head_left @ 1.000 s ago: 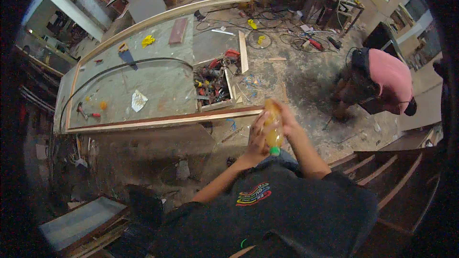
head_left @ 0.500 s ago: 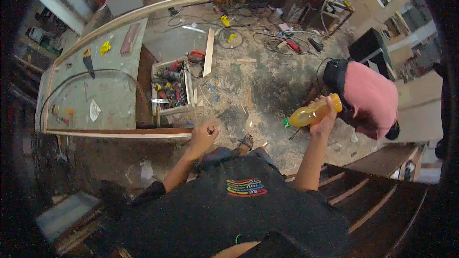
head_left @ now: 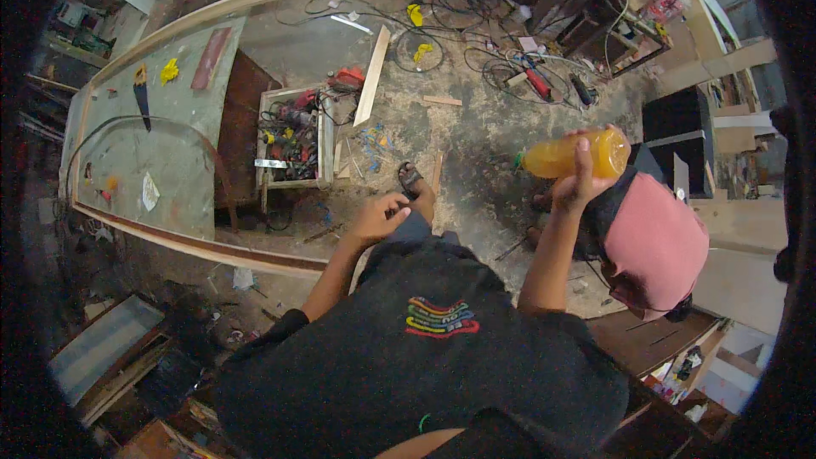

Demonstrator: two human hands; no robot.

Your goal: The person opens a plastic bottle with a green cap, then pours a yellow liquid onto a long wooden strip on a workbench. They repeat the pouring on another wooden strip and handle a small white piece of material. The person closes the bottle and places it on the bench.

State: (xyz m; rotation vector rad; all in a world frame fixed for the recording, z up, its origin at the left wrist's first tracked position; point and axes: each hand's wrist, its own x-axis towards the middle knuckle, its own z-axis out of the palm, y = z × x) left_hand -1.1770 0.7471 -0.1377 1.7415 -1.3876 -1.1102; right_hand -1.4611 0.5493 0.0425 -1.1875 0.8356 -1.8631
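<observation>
A clear plastic bottle (head_left: 607, 151) of orange-yellow liquid lies nearly sideways in my right hand (head_left: 580, 183). The thumb is across its near side, and the fingers wrap round behind it. Its green cap (head_left: 519, 160) points left. My left hand (head_left: 378, 219) hovers by my left thigh, below the sandalled foot (head_left: 410, 178). Its fingers are loosely bent, thumb apart from them, and nothing shows between them.
A person in a pink top (head_left: 656, 242) crouches at my right, close beyond the bottle. To the left, a wood-edged panel (head_left: 183, 140) carries a handsaw (head_left: 142, 98). A tool-filled crate (head_left: 325, 149), a plank (head_left: 371, 76) and cables (head_left: 489, 68) lie ahead on the dusty floor.
My right hand has raised the bottle up and slightly right. My left hand has shifted a little up and right, its fingers loosening. The view has turned, and my foot now shows further forward.
</observation>
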